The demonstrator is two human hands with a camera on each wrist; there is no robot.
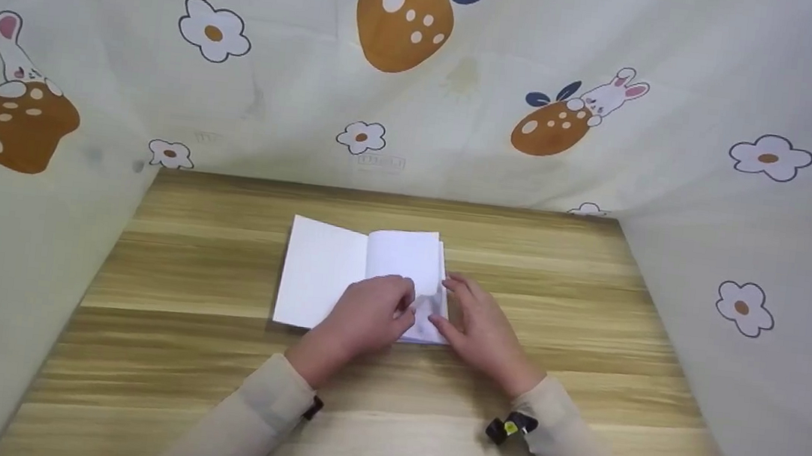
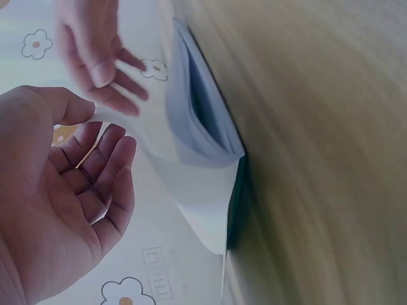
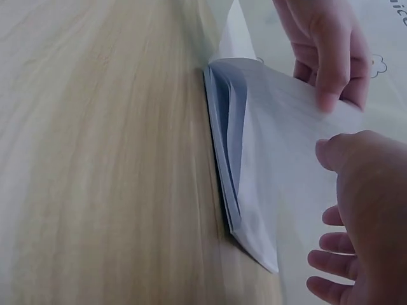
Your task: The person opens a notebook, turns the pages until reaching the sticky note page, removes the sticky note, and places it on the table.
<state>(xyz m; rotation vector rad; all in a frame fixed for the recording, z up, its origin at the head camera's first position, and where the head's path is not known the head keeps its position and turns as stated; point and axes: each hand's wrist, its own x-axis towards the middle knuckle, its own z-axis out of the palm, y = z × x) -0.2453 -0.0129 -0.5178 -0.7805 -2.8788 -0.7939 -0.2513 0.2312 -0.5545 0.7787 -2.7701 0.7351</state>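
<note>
A notebook [image 1: 322, 272] with blank white pages lies spread on the table. My left hand [image 1: 371, 311] is over its right half and pinches a page [image 3: 292, 121] between thumb and index finger, as the left wrist view shows. That page curves up off the stack, and the leaves beneath it fan slightly apart. Beside the notebook's right edge is my right hand [image 1: 482, 330], fingers loosely bent and spread. In the right wrist view its thumb is close to the raised page, with nothing gripped. A dark green cover [image 2: 237, 206] shows under the pages in the left wrist view.
The wood-grain table [image 1: 385, 422] extends around the notebook. A pale cloth [image 1: 276, 101] printed with rabbits and flowers hangs at the back and both sides. Black wrist straps [image 1: 512, 426] sit at the sleeve cuffs.
</note>
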